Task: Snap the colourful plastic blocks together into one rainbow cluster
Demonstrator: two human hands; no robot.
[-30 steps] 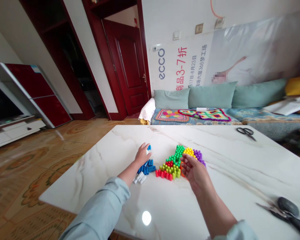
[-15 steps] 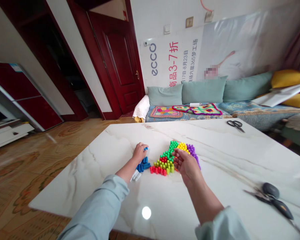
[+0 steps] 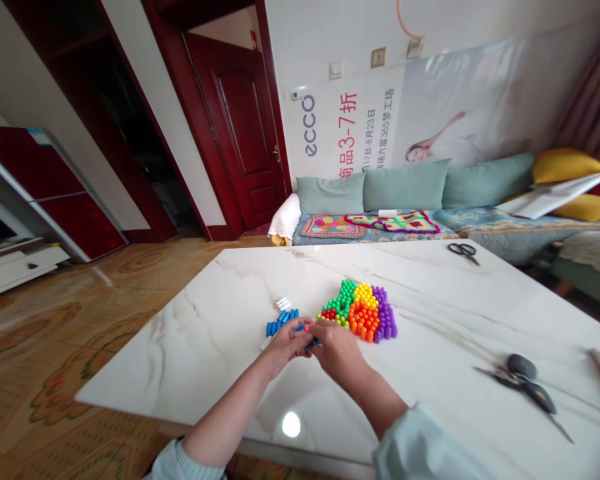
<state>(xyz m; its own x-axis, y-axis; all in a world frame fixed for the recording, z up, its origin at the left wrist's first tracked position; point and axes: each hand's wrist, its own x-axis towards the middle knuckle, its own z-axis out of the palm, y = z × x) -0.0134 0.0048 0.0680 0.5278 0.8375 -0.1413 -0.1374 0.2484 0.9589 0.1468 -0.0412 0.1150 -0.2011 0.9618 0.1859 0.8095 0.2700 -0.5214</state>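
Fingers of your left hand and right hand seem pinching small blue piece together; keep it steady, just beside bead block.

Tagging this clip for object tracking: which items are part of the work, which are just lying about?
In use: left hand, right hand, blue and red pegs between them, blue pegs, white pegs, multicoloured peg cluster.

Lying about: far scissors, black-handled scissors.

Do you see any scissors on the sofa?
No, the scissors lie on the white marble table, which stands in front of the sofa.
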